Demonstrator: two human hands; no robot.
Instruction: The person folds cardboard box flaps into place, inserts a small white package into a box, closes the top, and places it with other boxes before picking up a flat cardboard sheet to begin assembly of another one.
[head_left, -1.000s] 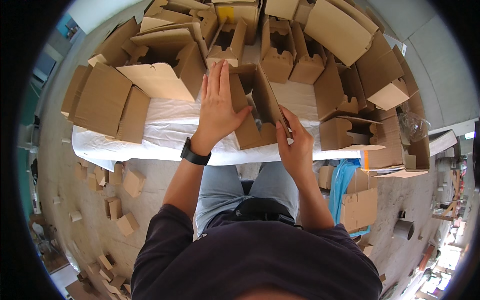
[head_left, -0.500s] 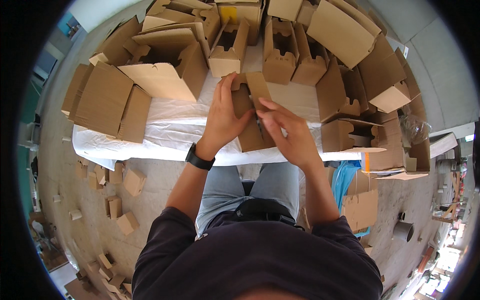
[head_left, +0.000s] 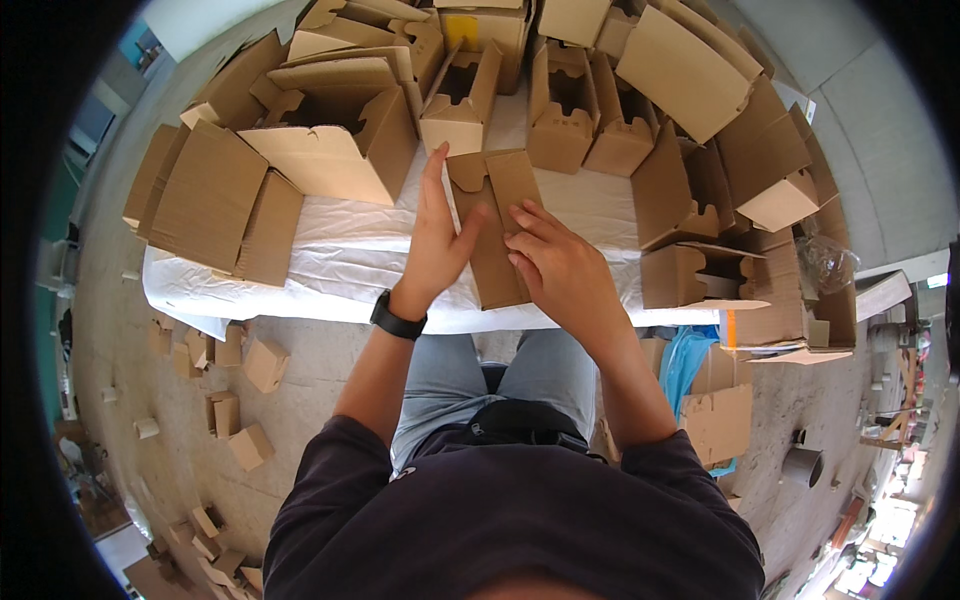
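Note:
A small brown cardboard box (head_left: 508, 283) lies on the white-covered table in front of me, long side pointing away. Its long right flap (head_left: 514, 178) lies folded over the top, beside a notched tab at the far end. My left hand (head_left: 435, 250), with a black watch on the wrist, runs along the box's left side. Those fingers are stretched out, and the thumb reaches over the top. From the right, my right hand (head_left: 565, 265) bends over the box's edge, its fingers pressed on the flap. The box's underside is hidden.
Open cardboard boxes ring the table: a wide box (head_left: 315, 150) at left, narrow boxes (head_left: 560, 135) at the back, more boxes (head_left: 680, 190) at right. White cloth (head_left: 345, 240) covers the table. Small cartons (head_left: 250, 447) lie on the floor at left, and a blue plastic sheet (head_left: 685, 360) hangs at right.
The right flap has gone down and the gap beside it has closed. My right fingers have moved onto the flap; my left fingers have straightened and come off the box's far edge.

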